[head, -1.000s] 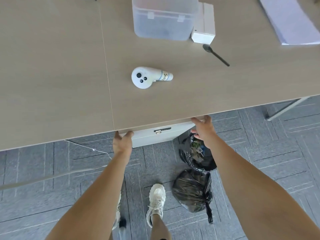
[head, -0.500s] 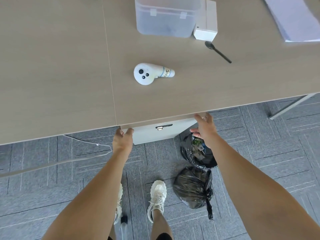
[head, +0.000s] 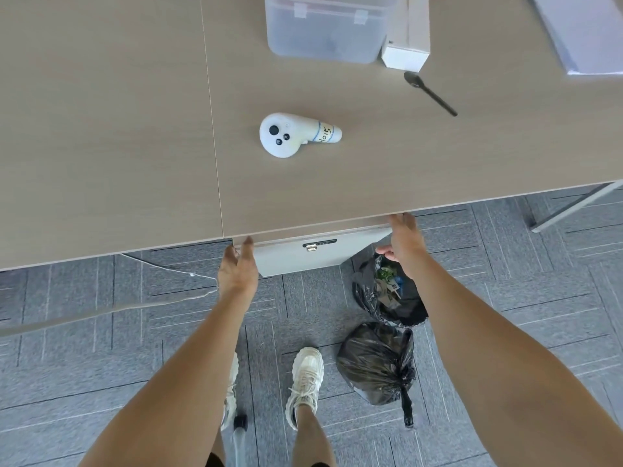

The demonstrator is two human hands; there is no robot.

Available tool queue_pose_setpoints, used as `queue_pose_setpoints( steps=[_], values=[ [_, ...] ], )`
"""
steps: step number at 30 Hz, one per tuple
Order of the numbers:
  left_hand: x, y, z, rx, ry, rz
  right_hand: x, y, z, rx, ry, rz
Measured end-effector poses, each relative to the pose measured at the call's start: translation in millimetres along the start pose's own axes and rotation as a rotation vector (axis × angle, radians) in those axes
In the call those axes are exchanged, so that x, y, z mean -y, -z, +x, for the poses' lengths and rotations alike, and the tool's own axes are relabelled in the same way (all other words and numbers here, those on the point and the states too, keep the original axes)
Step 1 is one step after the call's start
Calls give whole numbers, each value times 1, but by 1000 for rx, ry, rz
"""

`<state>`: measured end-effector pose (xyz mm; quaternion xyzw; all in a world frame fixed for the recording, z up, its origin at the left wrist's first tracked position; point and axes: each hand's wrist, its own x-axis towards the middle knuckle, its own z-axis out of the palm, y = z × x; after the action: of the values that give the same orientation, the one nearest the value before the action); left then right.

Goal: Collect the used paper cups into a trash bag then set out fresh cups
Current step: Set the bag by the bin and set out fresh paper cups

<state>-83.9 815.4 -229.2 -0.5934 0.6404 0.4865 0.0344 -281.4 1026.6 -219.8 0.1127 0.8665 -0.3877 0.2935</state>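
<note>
A: Your left hand (head: 237,269) is open. Its fingers point up, nearly straight. The tips are at the edge of the table (head: 101,129), by the left corner of the white drawer box (head: 303,259) under it. It holds nothing.

B: Your right hand (head: 404,246) is open too. Its fingers are straight, and the tips reach the table edge above the right end of the drawer box. Your thumb sticks out to the side.

A: Does your thumb touch the bag?

B: I cannot tell. The open trash bag (head: 408,308) sits on the floor right under that hand, just beside the drawer box. You can see green and blue rubbish inside it.

A: A second black bag (head: 374,362), tied shut, lies on the floor right next to the open one. It is closer to you, near your shoe (head: 305,382).

B: Up on the table, a white controller (head: 290,136) lies in the middle. Farther back stand a clear plastic box (head: 327,32) and a small white box (head: 406,52), side by side. A black spoon (head: 429,92) lies just in front of the white box. Some papers (head: 580,32) lie at the far right.
</note>
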Motion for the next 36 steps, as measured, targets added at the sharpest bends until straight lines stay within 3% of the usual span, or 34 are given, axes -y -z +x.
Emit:
queue_pose_setpoints(
  steps=[4,7,10,15,19,22,28,32,34,36],
  values=[
    [27,-1,-10,-13,-28,53,-28,2,-11,-37,97,-310],
    [39,8,-24,-79,-62,168,-46,14,-23,-72,114,-674],
    [38,12,-37,-123,-191,247,-42,24,-35,-143,222,-959],
    [13,-12,-35,122,-378,461,-31,13,-39,259,352,-763],
    [3,-27,-38,193,-384,846,-40,1,-47,304,342,-864],
    [2,-28,-40,288,-358,965,-37,4,-51,346,261,-970],
    [10,-29,-41,776,-79,825,-29,1,-44,602,27,-950],
    [-2,-33,-33,604,-229,784,-30,-1,-39,528,161,-965],
    [2,-36,-31,700,-163,812,-39,-3,-42,608,109,-947],
    [13,-40,-41,878,27,852,-52,-4,-48,698,-6,-973]
  ],
)
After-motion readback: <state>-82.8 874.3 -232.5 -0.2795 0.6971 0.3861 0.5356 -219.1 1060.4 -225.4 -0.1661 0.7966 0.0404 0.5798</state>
